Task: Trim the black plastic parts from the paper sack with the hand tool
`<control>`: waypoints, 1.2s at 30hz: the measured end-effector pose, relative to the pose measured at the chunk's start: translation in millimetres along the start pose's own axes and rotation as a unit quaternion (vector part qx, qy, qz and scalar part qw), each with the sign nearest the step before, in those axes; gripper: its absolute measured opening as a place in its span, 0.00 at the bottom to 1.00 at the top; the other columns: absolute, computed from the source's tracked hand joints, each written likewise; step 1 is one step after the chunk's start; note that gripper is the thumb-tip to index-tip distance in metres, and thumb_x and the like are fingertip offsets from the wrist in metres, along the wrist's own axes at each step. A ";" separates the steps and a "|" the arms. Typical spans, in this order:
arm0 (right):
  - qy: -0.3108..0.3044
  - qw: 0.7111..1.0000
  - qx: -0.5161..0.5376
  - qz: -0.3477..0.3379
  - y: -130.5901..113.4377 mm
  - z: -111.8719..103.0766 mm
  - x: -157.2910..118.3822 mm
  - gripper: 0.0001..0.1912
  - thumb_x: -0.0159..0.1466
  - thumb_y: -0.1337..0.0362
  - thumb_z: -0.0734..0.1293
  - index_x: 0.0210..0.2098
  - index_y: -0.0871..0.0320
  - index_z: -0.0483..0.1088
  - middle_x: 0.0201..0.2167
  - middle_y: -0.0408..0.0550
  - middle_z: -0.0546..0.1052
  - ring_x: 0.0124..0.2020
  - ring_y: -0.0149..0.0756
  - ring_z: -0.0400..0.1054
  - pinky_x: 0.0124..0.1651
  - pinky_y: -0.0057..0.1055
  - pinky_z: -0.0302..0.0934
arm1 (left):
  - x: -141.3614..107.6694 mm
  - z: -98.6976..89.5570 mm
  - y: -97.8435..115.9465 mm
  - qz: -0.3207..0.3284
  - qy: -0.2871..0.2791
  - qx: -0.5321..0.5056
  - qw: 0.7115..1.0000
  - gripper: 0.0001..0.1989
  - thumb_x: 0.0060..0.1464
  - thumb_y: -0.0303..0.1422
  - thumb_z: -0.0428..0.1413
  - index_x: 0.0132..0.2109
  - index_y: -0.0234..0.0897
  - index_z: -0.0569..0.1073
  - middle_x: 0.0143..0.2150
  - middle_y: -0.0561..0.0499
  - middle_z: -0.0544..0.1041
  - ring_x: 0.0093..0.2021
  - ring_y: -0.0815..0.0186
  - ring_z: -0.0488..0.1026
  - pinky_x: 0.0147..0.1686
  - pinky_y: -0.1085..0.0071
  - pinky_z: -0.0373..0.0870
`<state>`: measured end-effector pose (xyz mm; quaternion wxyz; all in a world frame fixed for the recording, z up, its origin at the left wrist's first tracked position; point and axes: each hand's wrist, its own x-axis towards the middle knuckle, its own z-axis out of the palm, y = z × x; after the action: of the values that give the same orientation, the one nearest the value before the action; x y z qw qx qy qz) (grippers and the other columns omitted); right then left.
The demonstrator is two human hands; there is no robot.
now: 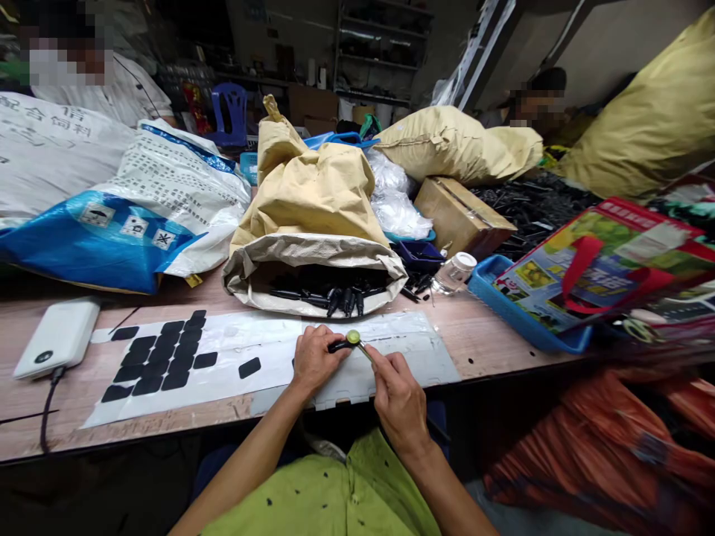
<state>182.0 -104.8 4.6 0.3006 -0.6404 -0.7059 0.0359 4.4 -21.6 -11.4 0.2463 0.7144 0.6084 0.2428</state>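
Pinched in my left hand (316, 360) is a black pen-like piece (337, 345), its end pointing right. My right hand (398, 394) is closed on a thin metal-coloured tool (366, 351). A round yellow-green disc (353, 337) sits where the tool and the black piece meet. Both hands are above a white sheet (234, 335) at the table's front edge. Rows of black rounded squares (159, 362) lie on its left part. Just beyond my hands, an open sack (313, 242) holds several black pen-like pieces (346, 299).
A white power bank (59, 336) with a cable lies at the left. Blue-white sacks (128, 216) stand behind it. To the right are a clear jar (455, 272), a cardboard box (463, 216) and a blue tray (525, 316) under a colourful bag. Two people are at the back.
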 end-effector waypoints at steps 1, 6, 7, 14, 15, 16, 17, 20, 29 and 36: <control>0.007 1.000 0.000 0.003 1.1 -0.6 -0.4 0.23 0.74 0.67 0.57 0.63 0.48 0.71 0.36 0.46 0.72 0.37 0.31 0.71 0.39 0.23 0.63 | 0.2 0.0 0.0 0.001 -0.001 -0.005 1.000 0.10 0.56 0.39 0.65 0.46 0.50 0.84 0.41 0.53 0.78 0.47 0.58 0.68 0.48 0.62 0.62; 0.002 1.000 0.005 0.015 7.3 -0.1 -3.4 0.22 0.73 0.67 0.57 0.61 0.48 0.73 0.37 0.45 0.73 0.36 0.31 0.71 0.38 0.23 0.63 | 0.8 1.1 -1.8 0.000 -0.003 -0.001 1.000 0.11 0.56 0.40 0.65 0.47 0.48 0.84 0.42 0.52 0.79 0.48 0.58 0.68 0.47 0.62 0.63; 0.004 1.000 0.010 0.022 9.7 -0.7 -2.9 0.22 0.73 0.66 0.57 0.61 0.48 0.73 0.37 0.45 0.74 0.37 0.31 0.72 0.39 0.24 0.63 | 0.8 1.2 -2.1 0.003 -0.002 0.001 1.000 0.11 0.56 0.40 0.65 0.47 0.48 0.84 0.42 0.52 0.79 0.47 0.58 0.69 0.47 0.62 0.63; 0.069 0.991 -0.068 0.097 60.3 -11.1 21.8 0.17 0.71 0.63 0.63 0.56 0.52 0.76 0.39 0.47 0.75 0.40 0.36 0.69 0.44 0.31 0.58 | -1.2 0.5 -0.6 0.016 0.007 0.003 1.000 0.10 0.55 0.37 0.64 0.45 0.48 0.83 0.42 0.51 0.78 0.48 0.57 0.69 0.48 0.61 0.63; 0.072 0.987 -0.097 0.103 70.0 -10.6 26.4 0.16 0.70 0.64 0.64 0.53 0.52 0.78 0.37 0.47 0.75 0.38 0.36 0.68 0.43 0.32 0.57 | -1.4 0.7 -0.3 0.015 0.008 0.004 1.000 0.11 0.54 0.37 0.64 0.45 0.48 0.83 0.42 0.51 0.78 0.48 0.57 0.69 0.48 0.60 0.63; 0.073 0.983 -0.125 0.115 78.9 -9.2 30.6 0.15 0.69 0.66 0.65 0.51 0.52 0.79 0.37 0.47 0.75 0.38 0.36 0.66 0.43 0.32 0.55 | -1.5 1.1 -0.3 0.015 0.008 0.004 1.000 0.11 0.54 0.36 0.64 0.45 0.48 0.83 0.42 0.51 0.78 0.48 0.56 0.69 0.49 0.60 0.63; 0.074 0.979 -0.147 0.124 86.3 -7.1 34.1 0.14 0.69 0.67 0.65 0.50 0.51 0.80 0.37 0.47 0.75 0.38 0.37 0.64 0.43 0.33 0.53 | -1.4 1.6 -0.5 0.016 0.007 0.005 1.000 0.10 0.54 0.36 0.64 0.45 0.48 0.83 0.42 0.51 0.78 0.48 0.56 0.69 0.49 0.60 0.63; 0.087 0.969 -0.180 0.144 98.8 1.6 40.1 0.13 0.67 0.67 0.67 0.49 0.50 0.80 0.39 0.48 0.75 0.39 0.38 0.62 0.42 0.34 0.48 | -0.5 2.6 -2.1 0.018 0.005 0.008 1.000 0.10 0.55 0.37 0.64 0.45 0.47 0.82 0.41 0.51 0.78 0.48 0.55 0.69 0.49 0.59 0.63; 0.117 0.965 -0.184 0.148 98.8 11.3 38.9 0.14 0.66 0.66 0.69 0.50 0.48 0.78 0.41 0.47 0.74 0.42 0.39 0.60 0.43 0.35 0.45 | -43.2 -31.7 31.0 0.134 -0.151 -0.147 0.968 0.12 0.67 0.39 0.53 0.50 0.43 0.78 0.46 0.50 0.79 0.46 0.61 0.74 0.47 0.67 0.67; 0.113 0.964 -0.188 0.151 97.9 10.8 38.8 0.14 0.66 0.66 0.69 0.50 0.49 0.78 0.41 0.47 0.73 0.43 0.39 0.59 0.42 0.35 0.46 | -104.9 -0.4 28.8 0.034 -0.299 -0.011 0.954 0.10 0.64 0.38 0.54 0.48 0.45 0.78 0.46 0.50 0.82 0.49 0.57 0.77 0.46 0.66 0.68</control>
<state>263.4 -47.9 -32.1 0.2437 -0.7842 -0.5567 -0.1255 10.9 -129.3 2.6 0.4162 0.7716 0.4800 0.0330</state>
